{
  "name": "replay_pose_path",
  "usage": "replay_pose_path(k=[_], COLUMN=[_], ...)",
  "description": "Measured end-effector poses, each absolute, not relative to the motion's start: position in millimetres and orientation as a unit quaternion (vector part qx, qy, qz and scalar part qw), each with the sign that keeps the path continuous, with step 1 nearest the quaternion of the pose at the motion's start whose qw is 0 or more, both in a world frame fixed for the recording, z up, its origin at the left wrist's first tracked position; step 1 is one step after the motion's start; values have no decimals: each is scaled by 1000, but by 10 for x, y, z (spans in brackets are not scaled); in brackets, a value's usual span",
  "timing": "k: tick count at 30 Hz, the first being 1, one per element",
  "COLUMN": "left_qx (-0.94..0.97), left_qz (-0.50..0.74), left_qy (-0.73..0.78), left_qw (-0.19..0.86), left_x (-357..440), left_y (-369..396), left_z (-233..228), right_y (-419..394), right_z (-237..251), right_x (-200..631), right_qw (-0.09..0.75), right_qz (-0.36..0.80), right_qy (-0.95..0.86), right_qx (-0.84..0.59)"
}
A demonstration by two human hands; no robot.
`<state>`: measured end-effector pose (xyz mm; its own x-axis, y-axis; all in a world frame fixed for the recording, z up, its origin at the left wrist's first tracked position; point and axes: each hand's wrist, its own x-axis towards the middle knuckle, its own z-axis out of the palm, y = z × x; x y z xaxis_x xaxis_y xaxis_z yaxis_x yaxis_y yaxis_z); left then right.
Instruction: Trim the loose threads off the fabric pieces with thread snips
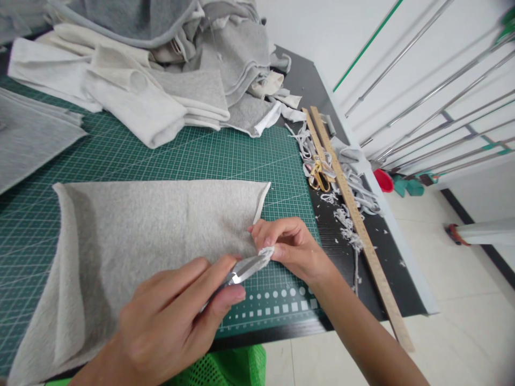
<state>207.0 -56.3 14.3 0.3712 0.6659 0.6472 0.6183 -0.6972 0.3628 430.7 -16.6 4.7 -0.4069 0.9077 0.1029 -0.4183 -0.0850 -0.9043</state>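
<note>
Grey fabric panel [153, 230] lies lengthwise left-right; right hand [292, 244] pinches its corner, left hand [169, 321] grips snips [247, 268].

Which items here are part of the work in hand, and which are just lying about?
In use:
left hand holding snips
right hand pinching the fabric edge
grey fabric
cutting mat

Lying about:
fabric pile
gold scissors
wooden rulers
scraps

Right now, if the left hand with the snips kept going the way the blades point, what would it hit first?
The left hand points its snips up-right; first comes the fabric edge pinched in the right hand's fingers, probably already touching.
</note>
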Motion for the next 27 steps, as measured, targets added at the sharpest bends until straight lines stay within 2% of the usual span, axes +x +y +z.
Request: replay_pose_path(k=[5,27], left_qx=[835,834], left_qz=[396,393], left_qy=[381,387], left_qw=[0,12], left_x=[2091,2082], left_y=[-545,-535], left_z=[145,162], right_y=[-168,-172], right_z=[30,56], right_x=[4307,4301], right_qw=[482,481], right_qz=[690,683], right_qy=[-480,-476], right_qx=[-249,-275])
